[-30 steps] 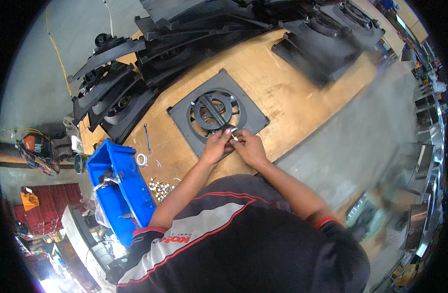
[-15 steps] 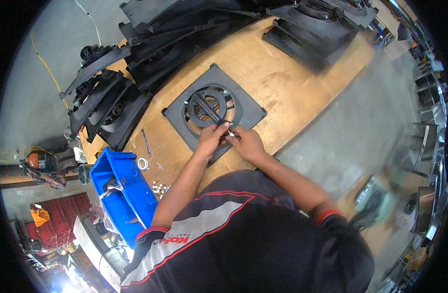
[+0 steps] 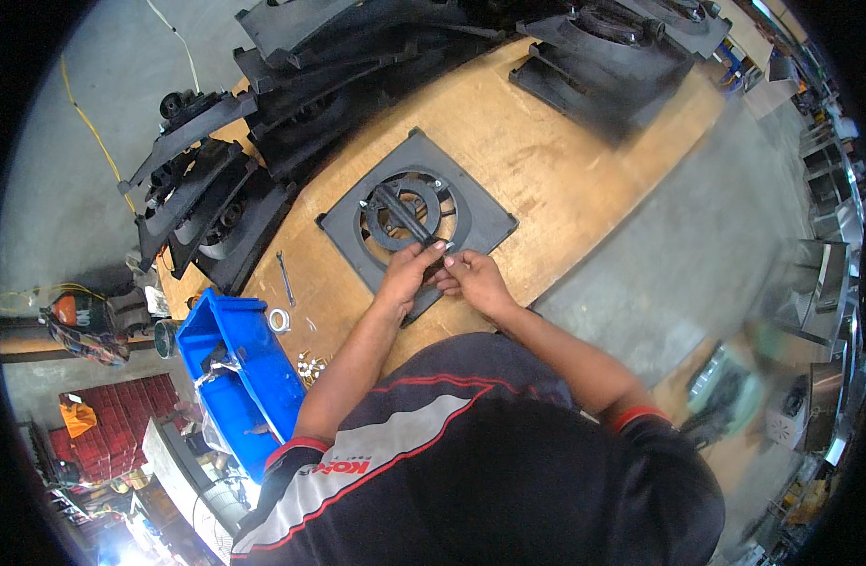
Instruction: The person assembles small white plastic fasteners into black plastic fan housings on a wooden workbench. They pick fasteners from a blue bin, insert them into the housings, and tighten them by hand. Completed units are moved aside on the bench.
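Note:
A square dark-grey cast plate [image 3: 478,206] with a round, ringed opening lies flat on the wooden table in front of me. A black tube [image 3: 403,215] runs from the ring at its middle toward my hands. My left hand [image 3: 409,275] is closed around the tube's near end, thumb on top. Close beside it, my right hand [image 3: 474,281] has thumb and fingers pinched together at the tube's end. A small pale metal tip [image 3: 449,246] shows between the hands; what the right fingers hold is too small to make out.
Left of the plate lie a wrench [image 3: 285,279], a white tape roll [image 3: 279,321] and several small brass-and-white fittings [image 3: 311,368]. A blue bin [image 3: 249,344] stands at the table's left edge. Dark cast plates are stacked at the back left [image 3: 334,90] and back right [image 3: 598,80].
My right fingers have shifted slightly and curled in at the tube's end. My left hand keeps its hold, and the plate stays in place.

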`<action>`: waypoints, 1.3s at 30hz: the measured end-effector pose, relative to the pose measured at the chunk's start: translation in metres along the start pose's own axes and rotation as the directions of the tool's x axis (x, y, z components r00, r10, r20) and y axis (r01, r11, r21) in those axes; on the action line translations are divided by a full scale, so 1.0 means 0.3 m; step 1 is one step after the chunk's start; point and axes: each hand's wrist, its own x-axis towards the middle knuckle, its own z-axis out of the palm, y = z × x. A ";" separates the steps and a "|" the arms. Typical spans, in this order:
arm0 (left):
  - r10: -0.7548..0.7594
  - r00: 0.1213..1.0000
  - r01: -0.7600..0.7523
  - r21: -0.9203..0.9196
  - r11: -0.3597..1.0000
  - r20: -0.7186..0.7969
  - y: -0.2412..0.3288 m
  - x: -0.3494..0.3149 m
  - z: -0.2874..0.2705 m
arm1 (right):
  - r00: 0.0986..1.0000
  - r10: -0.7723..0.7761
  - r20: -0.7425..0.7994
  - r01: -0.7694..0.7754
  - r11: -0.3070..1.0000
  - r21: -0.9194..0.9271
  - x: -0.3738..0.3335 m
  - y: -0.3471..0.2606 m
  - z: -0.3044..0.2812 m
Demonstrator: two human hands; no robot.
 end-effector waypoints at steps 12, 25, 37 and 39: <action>0.007 1.000 -0.008 -0.214 0.977 -0.005 0.133 0.175 0.212 | 0.967 -0.221 -0.126 0.201 0.968 -0.151 0.173 -0.119 -0.202; -0.056 0.990 0.049 -0.059 0.997 -0.130 0.122 0.247 0.215 | 0.801 -0.580 -0.149 0.430 0.730 -0.531 0.124 -0.144 -0.221; -0.038 0.994 0.031 -0.070 0.997 -0.099 0.111 0.245 0.202 | 0.789 -0.594 -0.158 0.432 0.719 -0.545 0.159 -0.124 -0.224; -0.037 0.996 0.030 -0.088 0.996 -0.082 0.116 0.239 0.198 | 0.825 -0.538 -0.171 0.392 0.764 -0.513 0.171 -0.120 -0.218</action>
